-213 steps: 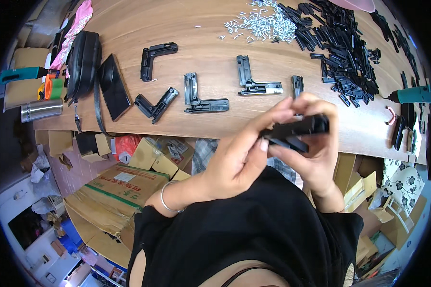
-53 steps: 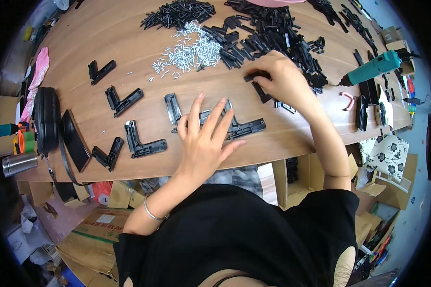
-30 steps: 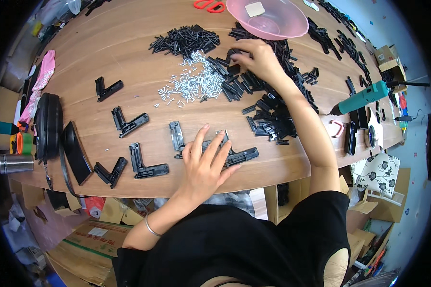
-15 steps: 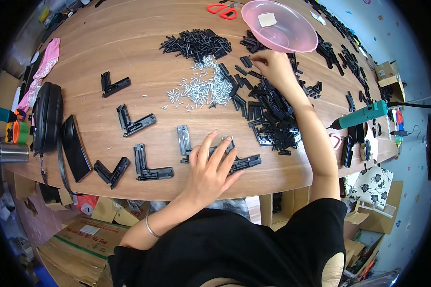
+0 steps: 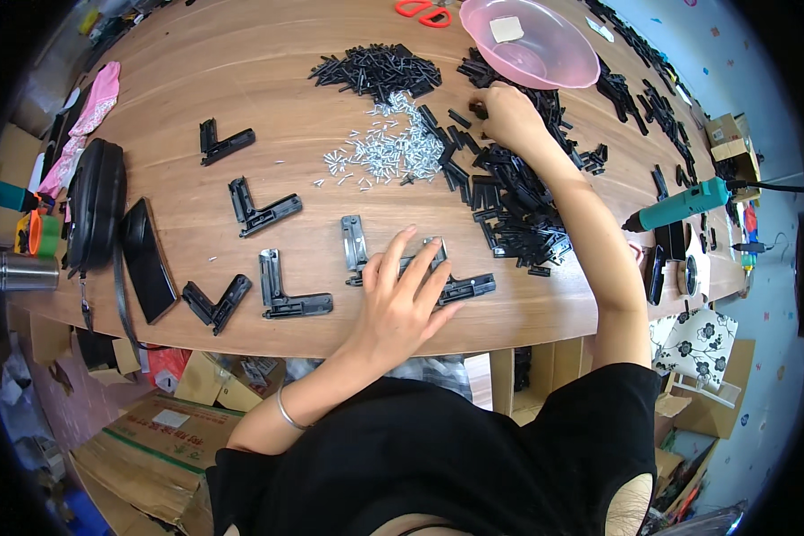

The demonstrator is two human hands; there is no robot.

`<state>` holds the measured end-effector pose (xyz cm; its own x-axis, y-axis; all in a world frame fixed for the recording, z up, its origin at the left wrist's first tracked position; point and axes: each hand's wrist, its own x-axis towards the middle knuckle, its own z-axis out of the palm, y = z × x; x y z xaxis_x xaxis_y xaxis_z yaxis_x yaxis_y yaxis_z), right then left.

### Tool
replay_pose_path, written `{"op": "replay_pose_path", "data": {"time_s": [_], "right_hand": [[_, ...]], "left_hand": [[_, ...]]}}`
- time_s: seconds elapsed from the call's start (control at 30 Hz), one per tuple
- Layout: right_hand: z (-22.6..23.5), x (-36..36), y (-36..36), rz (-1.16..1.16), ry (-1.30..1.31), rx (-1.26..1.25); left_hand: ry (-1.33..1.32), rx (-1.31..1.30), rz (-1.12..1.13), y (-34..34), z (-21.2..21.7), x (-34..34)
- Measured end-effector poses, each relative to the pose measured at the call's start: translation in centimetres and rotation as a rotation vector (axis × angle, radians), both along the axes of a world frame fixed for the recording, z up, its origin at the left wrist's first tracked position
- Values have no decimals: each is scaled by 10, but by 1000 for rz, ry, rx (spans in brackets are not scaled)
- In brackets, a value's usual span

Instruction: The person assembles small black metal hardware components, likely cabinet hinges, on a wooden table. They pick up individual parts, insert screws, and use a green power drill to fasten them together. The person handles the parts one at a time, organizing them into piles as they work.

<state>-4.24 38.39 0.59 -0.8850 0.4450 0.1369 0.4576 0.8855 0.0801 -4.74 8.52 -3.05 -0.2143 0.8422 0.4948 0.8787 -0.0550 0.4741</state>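
Note:
My left hand (image 5: 400, 308) is open, its fingers spread over two black L-shaped plastic brackets near the table's front edge. One bracket (image 5: 355, 239) shows its upright arm left of my fingers; the other bracket (image 5: 470, 288) sticks out on the right. Part of both is hidden under the hand. Farther off, my right hand (image 5: 512, 118) pinches a small black plastic piece (image 5: 480, 109) beside the heap of black parts (image 5: 514, 192). More L-shaped brackets (image 5: 268, 214) lie spaced out on the left, each with its corner toward the lower left or downward.
Silver screws (image 5: 402, 147) lie loose in the middle, below a pile of thin black parts (image 5: 375, 71). A pink bowl (image 5: 563, 67) and red-handled scissors (image 5: 435, 18) are at the back. A teal electric screwdriver (image 5: 683, 204) hangs at right; a phone (image 5: 149, 263) and black case (image 5: 96, 205) lie left.
My right fingers have closed on the small black piece that lay beside them and drawn it slightly toward the heap. My left hand stays over the brackets. The whole view has shifted slightly.

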Motion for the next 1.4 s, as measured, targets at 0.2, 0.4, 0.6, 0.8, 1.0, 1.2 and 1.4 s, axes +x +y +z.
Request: {"op": "replay_pose_path", "data": {"time_s": [0.2,0.4,0.6,0.8,1.0,1.2,1.4], "right_hand": [[-4,-4,-20,-41,246,-314],[-2,-8,-26,-20,278,-245],[1,-32,-43,0,324,-335],[2,-17,-35,-101,236,-358],[17,77,-51,-224,275,30],[13,145,-72,6,444,-272],[32,179,-66,-58,375,-244]], "left_hand": [[12,16,33,2,-6,3],[5,12,46,2,-4,4],[21,-1,43,-1,-2,2],[25,-22,31,2,0,4],[20,-52,50,0,0,3],[9,-88,17,1,4,3],[24,-110,19,0,5,2]]}}
